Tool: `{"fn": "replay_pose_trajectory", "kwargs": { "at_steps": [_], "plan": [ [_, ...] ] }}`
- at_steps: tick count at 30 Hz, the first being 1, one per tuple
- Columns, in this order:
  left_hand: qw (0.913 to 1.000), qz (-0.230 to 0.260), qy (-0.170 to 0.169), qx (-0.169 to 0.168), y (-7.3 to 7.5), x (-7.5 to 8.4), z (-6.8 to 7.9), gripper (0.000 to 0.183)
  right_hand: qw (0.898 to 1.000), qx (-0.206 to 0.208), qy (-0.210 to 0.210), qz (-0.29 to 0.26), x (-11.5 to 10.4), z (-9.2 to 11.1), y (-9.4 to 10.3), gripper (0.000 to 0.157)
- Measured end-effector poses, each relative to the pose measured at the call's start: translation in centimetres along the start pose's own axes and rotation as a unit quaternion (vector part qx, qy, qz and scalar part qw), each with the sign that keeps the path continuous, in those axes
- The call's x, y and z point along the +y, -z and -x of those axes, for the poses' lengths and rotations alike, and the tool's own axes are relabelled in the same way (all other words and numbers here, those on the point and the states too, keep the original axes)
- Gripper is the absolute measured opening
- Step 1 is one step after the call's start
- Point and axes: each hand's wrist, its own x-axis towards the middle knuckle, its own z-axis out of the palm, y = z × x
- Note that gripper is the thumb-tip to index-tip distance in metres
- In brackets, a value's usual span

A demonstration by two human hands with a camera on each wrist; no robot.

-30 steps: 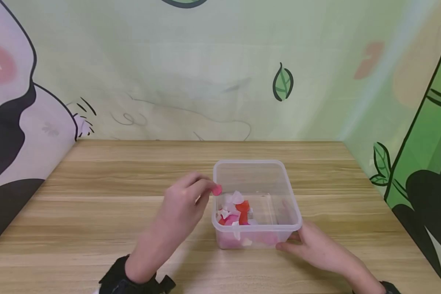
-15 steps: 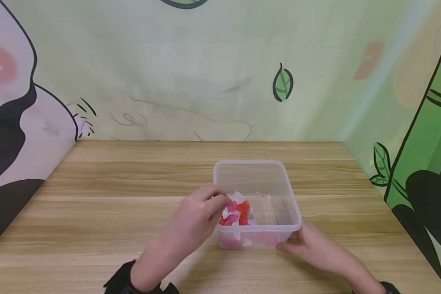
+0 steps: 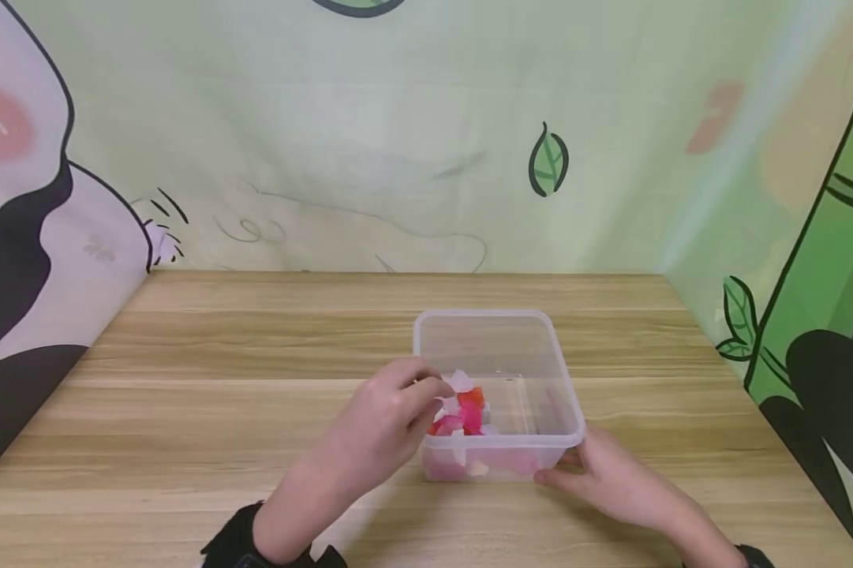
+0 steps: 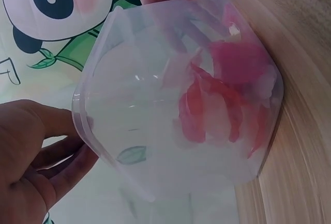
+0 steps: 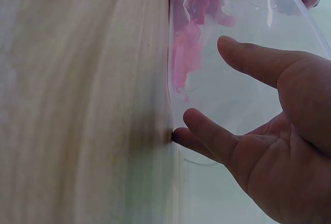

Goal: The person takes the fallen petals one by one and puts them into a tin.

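Observation:
A clear plastic box (image 3: 499, 440) sits on the wooden table, holding pink, white and orange petal-like pieces (image 3: 472, 416), mostly at its left side. Over its left rim reaches my left hand (image 3: 390, 422), fingers loosely bent, with nothing visible between them; in the left wrist view its fingertips (image 4: 77, 154) are at the rim. Against the box's near right corner rests my right hand (image 3: 614, 477). The right wrist view shows its thumb (image 5: 248, 58) and fairly straight fingers (image 5: 209, 133) spread apart along the box, low by the table.
The wood-grain table (image 3: 256, 339) extends around the box on every side. Behind it hangs a pale green backdrop (image 3: 398, 118) printed with a panda (image 3: 14, 237), leaves and bamboo.
My left hand has moved right, from outside the rim to over the box, and let go of a pink piece, which now lies on the orange one. My right hand has stayed put.

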Motion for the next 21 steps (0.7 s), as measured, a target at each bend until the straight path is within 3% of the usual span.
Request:
{"fn": "replay_pose_trajectory", "kwargs": {
  "at_steps": [7,12,21],
  "plan": [
    [0.9999,-0.001,0.008,0.009,0.2,-0.3,-0.2,0.016,1.000,-0.001,-0.008,0.001,0.2,0.0,0.1,0.078],
    [0.9996,-0.012,0.023,0.012,0.7,-0.5,-0.1,0.014,1.000,-0.006,-0.005,0.004,0.2,0.1,0.2,0.075],
    [0.9965,-0.031,0.078,0.001,1.4,-1.6,0.8,0.017,0.999,-0.014,0.014,0.050,0.2,0.4,1.1,0.070]
  ]
}}
